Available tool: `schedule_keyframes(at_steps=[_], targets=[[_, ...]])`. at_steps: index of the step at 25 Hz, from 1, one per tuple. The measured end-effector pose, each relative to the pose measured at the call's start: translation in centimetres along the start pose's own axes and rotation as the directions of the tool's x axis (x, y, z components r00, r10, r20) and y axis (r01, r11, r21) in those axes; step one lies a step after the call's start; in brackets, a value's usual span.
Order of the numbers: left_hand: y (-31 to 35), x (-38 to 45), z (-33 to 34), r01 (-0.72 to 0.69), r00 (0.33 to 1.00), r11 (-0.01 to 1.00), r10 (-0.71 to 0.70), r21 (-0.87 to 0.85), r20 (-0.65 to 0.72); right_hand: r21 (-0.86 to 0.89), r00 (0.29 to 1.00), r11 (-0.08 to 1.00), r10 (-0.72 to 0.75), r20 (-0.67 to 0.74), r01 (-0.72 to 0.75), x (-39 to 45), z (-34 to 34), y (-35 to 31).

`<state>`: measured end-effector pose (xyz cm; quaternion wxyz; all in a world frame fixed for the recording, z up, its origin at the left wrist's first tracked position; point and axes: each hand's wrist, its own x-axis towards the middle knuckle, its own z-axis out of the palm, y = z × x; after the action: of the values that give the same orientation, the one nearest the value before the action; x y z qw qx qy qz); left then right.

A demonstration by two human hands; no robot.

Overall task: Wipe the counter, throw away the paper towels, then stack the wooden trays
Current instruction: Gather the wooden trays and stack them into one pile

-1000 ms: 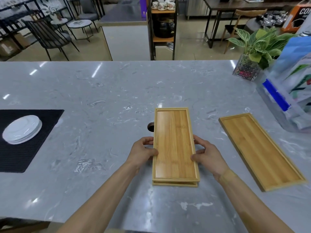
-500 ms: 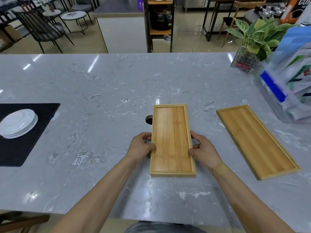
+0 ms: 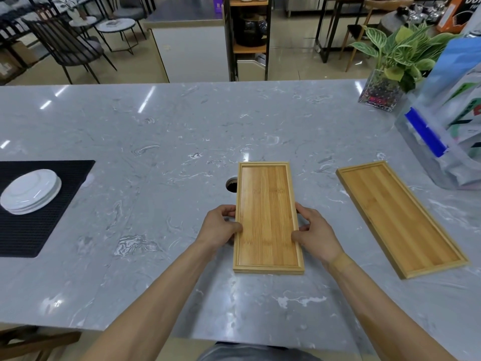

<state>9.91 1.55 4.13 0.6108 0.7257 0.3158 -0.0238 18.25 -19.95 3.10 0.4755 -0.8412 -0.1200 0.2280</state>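
Observation:
A stack of wooden trays (image 3: 266, 204) lies lengthwise in front of me on the grey marble counter (image 3: 156, 157), edges lined up. My left hand (image 3: 221, 226) grips the stack's left long edge, thumb on the rim. On the opposite long edge my right hand (image 3: 316, 234) holds the stack the same way. Another single wooden tray (image 3: 400, 217) lies flat to the right, angled, apart from both hands. No paper towels are in view.
A round hole (image 3: 231, 185) in the counter sits partly under the stack's left side. White plates (image 3: 30, 191) rest on a black mat (image 3: 31, 230) at left. A potted plant (image 3: 390, 63) and a bag of packages (image 3: 447, 131) stand at the right.
The top tray, offset from the one beneath a second ago, now sits flush on it. Both hands keep their hold on the long edges.

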Motion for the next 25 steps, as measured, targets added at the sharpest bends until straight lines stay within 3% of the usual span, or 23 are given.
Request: schedule_keyframes(at_steps=[7,11,14,16,19,22,25], targets=[[-1.1,-0.3,0.5,-0.119,0.992,0.991,0.121,0.056,-0.033,-0.004,1.0,1.0,-0.025,0.009,0.025,-0.1,0.0,0.8],[-1.7,-0.1,0.6,-0.175,0.979,0.954,0.196,0.243,-0.063,0.012,0.999,0.999,-0.034,0.01,0.033,-0.8,-0.6,0.6],[-1.4,0.2,1.2,-0.315,0.917,0.838,0.389,0.446,-0.084,-0.187,0.993,0.979,-0.096,-0.062,0.083,-1.6,-2.5,0.9],[0.3,0.3,2.4,-0.413,0.877,0.771,0.48,0.485,-0.017,-0.391,0.979,0.913,-0.172,-0.112,0.116,-2.1,-4.5,1.6],[3.1,1.1,5.6,-0.492,0.859,0.719,0.494,0.491,0.137,-0.557,0.96,0.827,-0.214,-0.18,0.08,-2.9,-8.2,2.8],[5.8,2.1,10.2,-0.569,0.821,0.626,0.472,0.534,0.321,-0.675,0.949,0.738,-0.201,-0.244,-0.017,-3.8,-12.4,4.9],[7.9,3.2,15.3,-0.563,0.826,0.569,0.366,0.6,0.428,-0.729,0.939,0.67,-0.143,-0.313,-0.141,-4.4,-16.2,7.3]])
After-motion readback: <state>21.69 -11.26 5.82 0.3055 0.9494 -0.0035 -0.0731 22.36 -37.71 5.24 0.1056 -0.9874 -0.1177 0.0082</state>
